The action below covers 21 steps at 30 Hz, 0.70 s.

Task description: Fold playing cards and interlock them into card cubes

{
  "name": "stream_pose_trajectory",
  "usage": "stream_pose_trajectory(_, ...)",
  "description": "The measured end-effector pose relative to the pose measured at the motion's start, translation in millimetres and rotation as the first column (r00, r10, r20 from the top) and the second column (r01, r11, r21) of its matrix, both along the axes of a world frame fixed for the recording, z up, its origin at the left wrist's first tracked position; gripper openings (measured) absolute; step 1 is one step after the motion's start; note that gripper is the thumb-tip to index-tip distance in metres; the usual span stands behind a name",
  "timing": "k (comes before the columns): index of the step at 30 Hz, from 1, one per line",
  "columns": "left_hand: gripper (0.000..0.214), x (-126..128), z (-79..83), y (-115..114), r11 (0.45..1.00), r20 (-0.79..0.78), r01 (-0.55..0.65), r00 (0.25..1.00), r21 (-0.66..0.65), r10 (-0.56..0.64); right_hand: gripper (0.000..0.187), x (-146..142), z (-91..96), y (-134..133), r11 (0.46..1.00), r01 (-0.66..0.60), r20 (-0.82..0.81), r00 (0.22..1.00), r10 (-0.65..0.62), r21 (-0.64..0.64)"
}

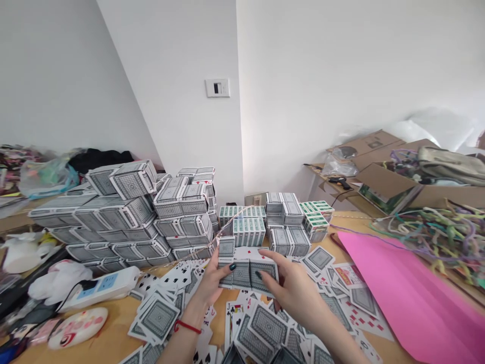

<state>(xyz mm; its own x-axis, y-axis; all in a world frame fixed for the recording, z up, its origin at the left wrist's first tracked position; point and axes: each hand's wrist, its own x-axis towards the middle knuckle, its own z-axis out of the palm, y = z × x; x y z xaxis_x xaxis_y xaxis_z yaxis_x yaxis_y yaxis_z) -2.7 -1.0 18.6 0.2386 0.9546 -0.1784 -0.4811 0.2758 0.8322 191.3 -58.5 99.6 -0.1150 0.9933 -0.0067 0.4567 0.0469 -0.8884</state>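
Between my two hands is a block built of playing cards (241,276), grey patterned backs facing me and a white card face along its top. My left hand (212,277) grips its left end, thumb on the front. At the right end, my right hand (286,275) holds it with the thumb on the front and the index finger over the top. A single card back (227,247) stands up at the block's left rear. Loose playing cards (267,323) lie scattered below and around my hands, some face up, some face down.
Stacks of card blocks (125,212) rise at the left. Green-and-white card boxes (249,231) stand behind my hands. A white power strip (104,288) and a computer mouse (79,327) lie at left. Pink paper (394,288), colourful tangled strands (435,237) and a cardboard box (397,197) occupy the right.
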Motion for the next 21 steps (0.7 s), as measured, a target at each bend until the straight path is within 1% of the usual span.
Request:
stream_pose_trajectory(2, 0.086, -1, 0.5, -1, 0.999, 0.004, 0.002, 1.000, 0.034, -0.002, 0.040, -4, 2.3, -3, 0.997, 0.002, -0.017, 1.000, -0.003, -0.074)
stream_pose_trajectory(4, 0.085, -2, 0.0, -1, 0.999, 0.008, -0.012, 1.000, 0.051, 0.011, 0.026, -7, 4.3, -6, 0.995, -0.014, 0.040, 0.999, 0.018, -0.095)
stream_pose_trajectory(5, 0.084, -2, -0.5, -1, 0.998, 0.013, -0.019, 1.000, 0.060, 0.018, 0.022, -8, 5.4, -8, 0.998, -0.022, 0.109, 0.994, 0.028, -0.064)
stream_pose_trajectory(8, 0.083, -2, -2.3, -1, 0.996, 0.049, -0.014, 0.999, 0.091, 0.010, 0.028, -11, 9.2, -15, 0.990, -0.068, 0.364, 0.931, 0.018, 0.127)
stream_pose_trajectory(9, 0.082, -2, -3.0, -1, 0.995, 0.063, -0.010, 0.998, 0.100, 0.003, 0.027, -13, 10.5, -18, 0.980, -0.088, 0.424, 0.906, 0.004, 0.177)
stream_pose_trajectory(12, 0.078, -2, -5.0, 0, 0.993, 0.101, 0.006, 0.995, 0.117, -0.018, 0.022, -16, 12.3, -26, 0.953, -0.148, 0.540, 0.841, -0.020, 0.265)
stream_pose_trajectory(14, 0.074, -3, -6.2, 0, 0.992, 0.126, 0.013, 0.992, 0.126, -0.029, 0.020, -19, 10.9, -30, 0.921, -0.185, 0.584, 0.810, -0.055, 0.343)
stream_pose_trajectory(15, 0.073, -3, -6.6, 1, 0.992, 0.137, 0.014, 0.990, 0.128, -0.032, 0.020, -20, 9.7, -32, 0.896, -0.202, 0.589, 0.805, -0.078, 0.396)
stream_pose_trajectory(18, 0.067, -4, -6.8, 1, 0.991, 0.175, -0.002, 0.984, 0.131, -0.021, 0.021, -24, 5.8, -36, 0.798, -0.229, 0.556, 0.817, -0.154, 0.557)
stream_pose_trajectory(21, 0.062, -5, -6.1, 0, 0.991, 0.212, -0.009, 0.977, 0.134, -0.019, 0.024, -27, 4.5, -37, 0.723, -0.228, 0.528, 0.821, -0.217, 0.652)
